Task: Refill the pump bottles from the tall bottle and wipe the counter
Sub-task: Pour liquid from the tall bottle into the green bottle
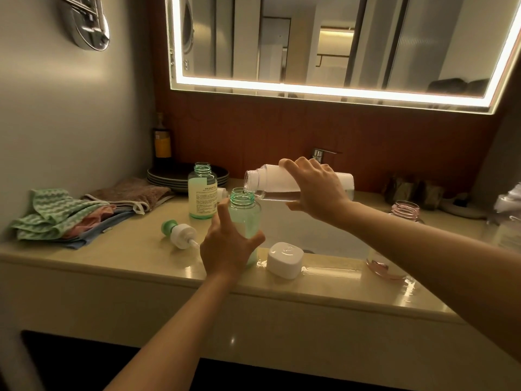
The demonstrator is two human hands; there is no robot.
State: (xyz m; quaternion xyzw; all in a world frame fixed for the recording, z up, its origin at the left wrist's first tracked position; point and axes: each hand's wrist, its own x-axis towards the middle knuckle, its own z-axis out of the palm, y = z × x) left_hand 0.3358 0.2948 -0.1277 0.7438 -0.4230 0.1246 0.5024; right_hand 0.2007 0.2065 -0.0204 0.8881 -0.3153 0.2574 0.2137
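My right hand [314, 189] grips the tall clear bottle [265, 182], tipped on its side with its open mouth over the neck of a green pump bottle [244, 214]. A thin stream falls from it into the green bottle. My left hand [225, 245] holds that green bottle upright on the counter's front edge [141, 258]. A second green bottle [202, 190] stands open behind it. A green-and-white pump head [178, 233] lies on the counter to the left. A white cap [285, 259] lies to the right. A pink bottle [404, 211] stands open beyond my right forearm.
Folded cloths [56, 218] are piled at the counter's left end, with a brown cloth [132, 191] and stacked dark plates [174, 176] behind. The sink basin [310, 232] and faucet [321, 155] lie under the tall bottle. A lit mirror [338, 46] hangs above.
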